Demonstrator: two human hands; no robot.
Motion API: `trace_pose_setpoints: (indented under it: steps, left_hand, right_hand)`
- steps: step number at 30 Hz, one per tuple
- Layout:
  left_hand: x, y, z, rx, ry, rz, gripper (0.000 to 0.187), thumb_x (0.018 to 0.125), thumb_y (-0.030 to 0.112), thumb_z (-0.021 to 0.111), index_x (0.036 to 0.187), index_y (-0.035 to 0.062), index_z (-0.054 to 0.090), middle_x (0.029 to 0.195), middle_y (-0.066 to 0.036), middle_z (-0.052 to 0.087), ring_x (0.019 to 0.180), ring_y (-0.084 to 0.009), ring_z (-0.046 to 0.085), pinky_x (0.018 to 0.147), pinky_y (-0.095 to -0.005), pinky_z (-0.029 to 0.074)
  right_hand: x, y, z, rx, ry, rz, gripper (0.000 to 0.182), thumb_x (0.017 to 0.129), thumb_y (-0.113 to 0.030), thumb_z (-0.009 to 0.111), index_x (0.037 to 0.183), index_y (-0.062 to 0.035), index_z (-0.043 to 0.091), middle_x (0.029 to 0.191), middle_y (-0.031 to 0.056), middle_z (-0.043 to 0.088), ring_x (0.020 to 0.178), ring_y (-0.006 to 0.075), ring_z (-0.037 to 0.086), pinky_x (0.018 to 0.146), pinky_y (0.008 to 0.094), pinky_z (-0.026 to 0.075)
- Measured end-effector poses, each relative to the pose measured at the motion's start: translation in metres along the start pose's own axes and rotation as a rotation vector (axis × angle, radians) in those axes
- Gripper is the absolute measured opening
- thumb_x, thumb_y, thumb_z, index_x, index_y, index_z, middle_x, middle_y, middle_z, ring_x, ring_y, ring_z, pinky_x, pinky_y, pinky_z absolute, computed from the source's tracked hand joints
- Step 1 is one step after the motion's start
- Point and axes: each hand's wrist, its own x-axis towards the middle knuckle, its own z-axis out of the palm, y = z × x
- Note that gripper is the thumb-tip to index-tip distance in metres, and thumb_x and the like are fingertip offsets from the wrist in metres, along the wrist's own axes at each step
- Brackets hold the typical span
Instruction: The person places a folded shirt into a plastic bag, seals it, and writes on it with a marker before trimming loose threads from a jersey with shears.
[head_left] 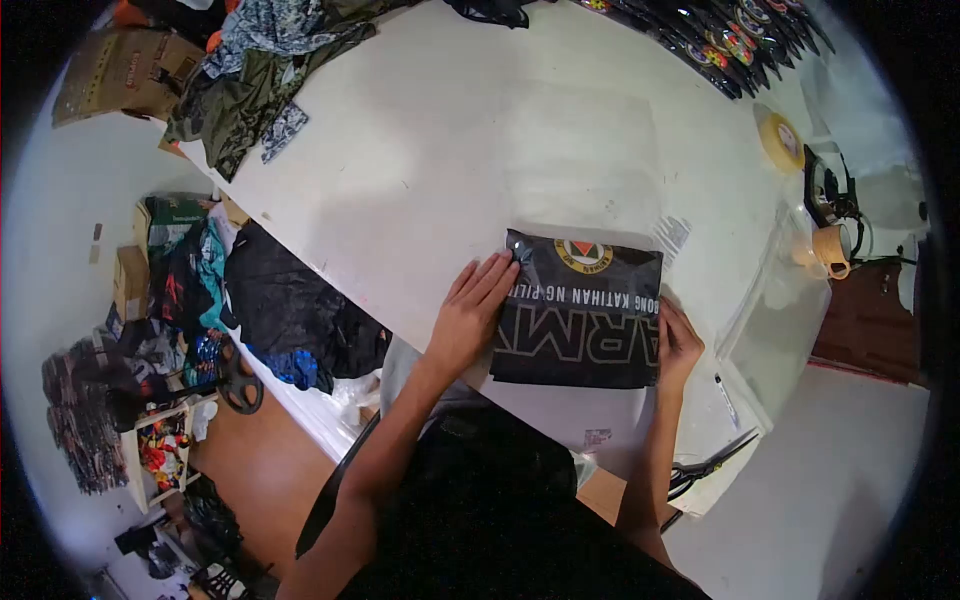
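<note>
A folded black shirt [585,315] with white lettering and a round badge lies inside a clear plastic bag [600,205] on the white table [420,160]. My left hand [472,312] rests flat with fingers spread on the shirt's left edge. My right hand [678,340] presses on the shirt's right edge. Neither hand grips anything.
A pile of camouflage clothes [255,80] lies at the table's far left corner. A tape roll [780,138], a tape dispenser [828,250], a stack of clear bags [780,320], a pen [727,400] and scissors [712,468] sit to the right. Dark garments [290,310] and clutter fill the floor left.
</note>
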Motion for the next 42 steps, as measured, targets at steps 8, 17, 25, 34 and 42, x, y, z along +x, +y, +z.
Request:
trace_pose_setpoints:
  steps: [8,17,25,34,42]
  left_hand:
    - [0.005,0.001,0.005,-0.043,-0.048,-0.048,0.057,0.074,-0.007,0.053,0.129,0.0016,0.046,0.138,-0.016,0.042,0.126,-0.0305,0.043,0.107,-0.0442,0.031]
    - [0.037,-0.009,0.000,-0.129,-0.086,-0.103,0.057,0.072,-0.012,0.051,0.128,-0.0016,0.047,0.135,-0.020,0.044,0.120,-0.0352,0.047,0.103,-0.0427,0.038]
    - [0.055,-0.026,-0.023,-0.087,-0.090,-0.036,0.055,0.073,-0.011,0.052,0.127,-0.0002,0.048,0.136,-0.019,0.043,0.124,-0.0350,0.044,0.106,-0.0429,0.035]
    - [0.022,-0.008,-0.009,-0.139,-0.127,-0.046,0.051,0.077,-0.009,0.051,0.127,-0.0014,0.048,0.136,-0.018,0.043,0.125,-0.0329,0.043,0.106,-0.0435,0.033]
    - [0.096,-0.053,-0.002,-0.179,-0.086,0.020,0.052,0.081,-0.010,0.048,0.131,0.0038,0.047,0.138,-0.018,0.042,0.127,-0.0337,0.041,0.106,-0.0404,0.033]
  right_hand:
    - [0.006,0.009,0.003,-0.027,-0.021,0.005,0.021,0.080,0.007,0.062,0.099,0.0002,0.069,0.102,0.0132,0.068,0.095,0.0205,0.065,0.085,0.0275,0.049]
    - [0.030,0.028,0.017,-0.008,-0.042,0.000,0.025,0.076,0.009,0.062,0.099,0.0004,0.068,0.102,0.0147,0.068,0.095,0.0217,0.066,0.084,0.0286,0.049]
    - [0.054,-0.012,0.007,-0.074,-0.021,0.026,0.024,0.079,0.007,0.062,0.100,-0.0020,0.069,0.099,0.0136,0.068,0.093,0.0227,0.065,0.083,0.0297,0.049]
    - [0.004,-0.006,0.014,0.037,0.018,0.068,0.027,0.075,0.014,0.057,0.096,0.0018,0.068,0.098,0.0153,0.067,0.092,0.0228,0.065,0.083,0.0292,0.049]
    - [0.094,0.012,0.041,0.126,0.050,0.009,0.030,0.072,0.015,0.054,0.096,0.0016,0.068,0.096,0.0182,0.067,0.089,0.0255,0.066,0.076,0.0305,0.051]
